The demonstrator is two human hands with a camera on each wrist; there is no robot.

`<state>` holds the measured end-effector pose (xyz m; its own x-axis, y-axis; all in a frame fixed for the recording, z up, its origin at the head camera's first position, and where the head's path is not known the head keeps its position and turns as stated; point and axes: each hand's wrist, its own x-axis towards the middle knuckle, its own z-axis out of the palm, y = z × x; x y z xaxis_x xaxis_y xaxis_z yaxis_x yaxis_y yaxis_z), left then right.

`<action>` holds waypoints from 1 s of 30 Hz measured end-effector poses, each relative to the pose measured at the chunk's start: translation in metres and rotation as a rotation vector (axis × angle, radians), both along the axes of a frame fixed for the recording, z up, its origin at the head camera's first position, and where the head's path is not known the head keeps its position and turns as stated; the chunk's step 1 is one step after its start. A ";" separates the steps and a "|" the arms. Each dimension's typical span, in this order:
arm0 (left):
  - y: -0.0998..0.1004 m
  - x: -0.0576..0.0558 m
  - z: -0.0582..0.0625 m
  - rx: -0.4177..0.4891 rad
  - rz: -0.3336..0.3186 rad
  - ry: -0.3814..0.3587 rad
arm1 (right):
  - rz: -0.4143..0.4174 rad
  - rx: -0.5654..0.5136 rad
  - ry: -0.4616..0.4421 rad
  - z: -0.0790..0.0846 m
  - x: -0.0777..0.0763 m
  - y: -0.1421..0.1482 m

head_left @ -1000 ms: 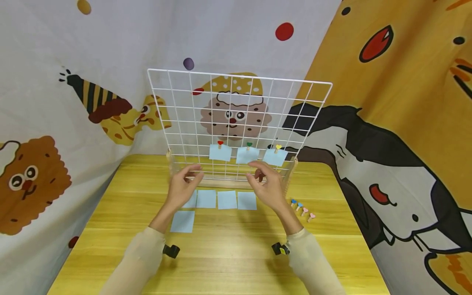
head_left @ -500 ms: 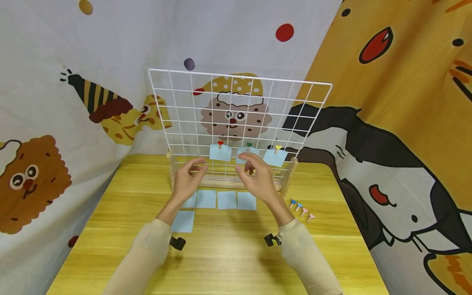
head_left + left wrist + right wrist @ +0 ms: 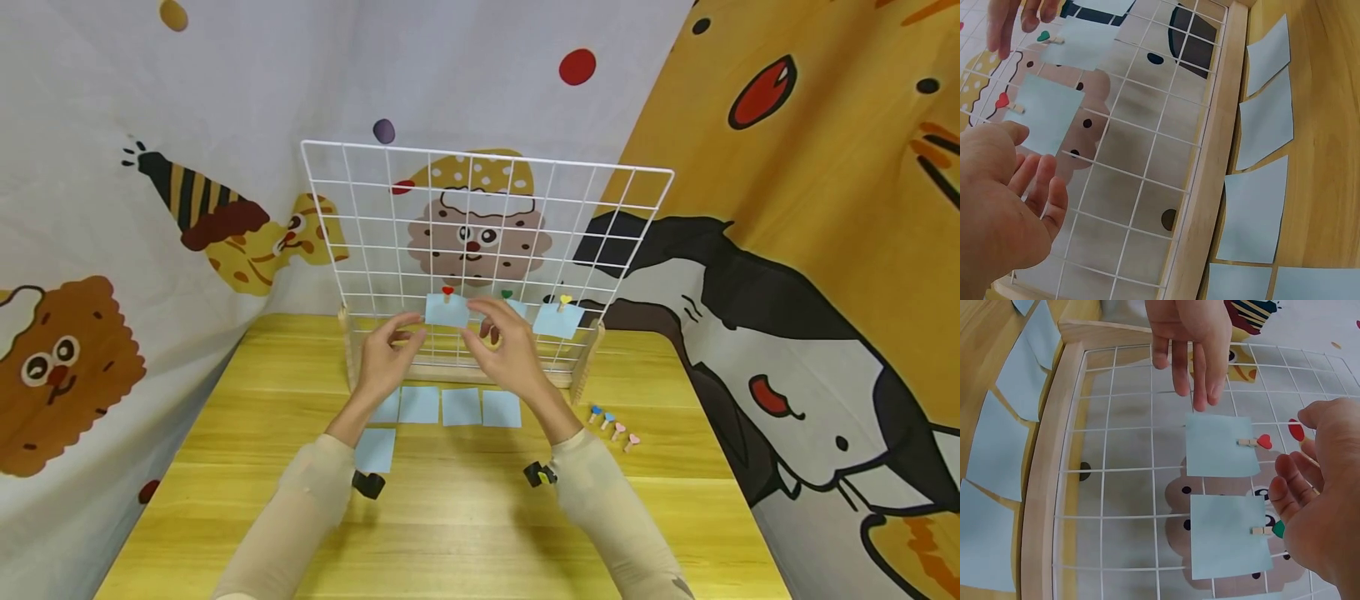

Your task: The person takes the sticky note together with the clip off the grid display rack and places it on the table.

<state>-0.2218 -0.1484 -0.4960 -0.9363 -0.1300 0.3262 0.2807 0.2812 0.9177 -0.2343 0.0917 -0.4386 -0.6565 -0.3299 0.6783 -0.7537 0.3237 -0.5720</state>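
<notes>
A light blue paper note (image 3: pixel 446 310) hangs on a white wire grid (image 3: pixel 487 157), pinned by a mini clothespin with a red heart (image 3: pixel 1263 442). My left hand (image 3: pixel 386 357) hovers just left of this note, thumb and fingers apart and loosely bent. On its other side is my right hand (image 3: pixel 508 348), thumb and fingertips right by the note's edge. Both hands hold nothing. A second note (image 3: pixel 1229 537), under a green heart clothespin (image 3: pixel 507 294), is partly covered by the right hand in the head view. Farther right hangs a third note (image 3: pixel 558 322) with a yellow heart clothespin (image 3: pixel 566 299).
The grid stands in a wooden base (image 3: pixel 442 372). Several blue notes (image 3: pixel 461 407) lie in a row before it, with another note (image 3: pixel 375 450) nearer at left. Loose clothespins (image 3: pixel 618 430) with blue and pink hearts lie on the table at right. A printed cloth (image 3: pixel 247 67) hangs behind.
My right hand has moved left, from near the green-heart note to the red-heart note's right edge. The left hand has shifted slightly right and up. The notes on the grid stay where they were.
</notes>
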 end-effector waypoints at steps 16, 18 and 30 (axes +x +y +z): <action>0.002 -0.006 0.005 0.006 -0.029 -0.018 | -0.013 0.072 0.023 0.009 -0.013 -0.022; 0.002 -0.007 0.005 0.006 -0.031 -0.023 | -0.013 0.080 0.037 0.010 -0.016 -0.024; 0.003 -0.011 0.002 -0.006 -0.017 -0.017 | -0.019 0.119 0.025 0.012 -0.024 -0.032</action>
<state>-0.2333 -0.1455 -0.4938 -0.9437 -0.1117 0.3114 0.2703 0.2821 0.9205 -0.2586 0.0598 -0.4266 -0.6469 -0.3971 0.6510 -0.7602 0.4024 -0.5101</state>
